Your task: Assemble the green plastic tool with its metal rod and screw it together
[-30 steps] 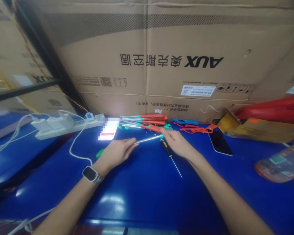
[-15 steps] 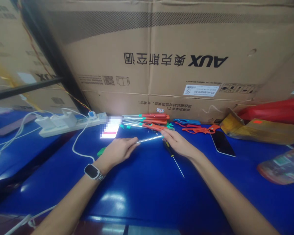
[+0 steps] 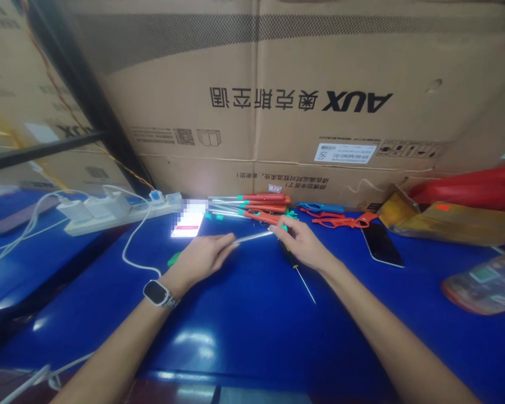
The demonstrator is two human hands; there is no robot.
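A thin silver metal tube (image 3: 255,236) spans the gap between my two hands, above the blue tabletop. My left hand (image 3: 200,257), with a watch on its wrist, pinches the tube's left end. My right hand (image 3: 298,238) has its thumb and fingers closed at the right end, where a small teal collar shows at the fingertips. Partly covered by that hand, a black-and-yellow screwdriver (image 3: 294,264) lies with its shaft toward me. Just behind are several red- and orange-handled long-neck lighters (image 3: 265,206) with silver necks. A green piece (image 3: 174,258) peeks out beside my left hand.
Blue and orange plastic handle shells (image 3: 340,221) and a dark phone (image 3: 382,245) lie to the right. A lit phone (image 3: 189,219) and a white power strip (image 3: 122,214) with cables are left. A large cardboard box (image 3: 252,112) stands behind; a plastic bottle (image 3: 486,283) lies far right.
My right thumb and fingers have shifted slightly on the tube's right end, leaving the teal collar more visible between them. My left hand keeps its pinch on the tube.
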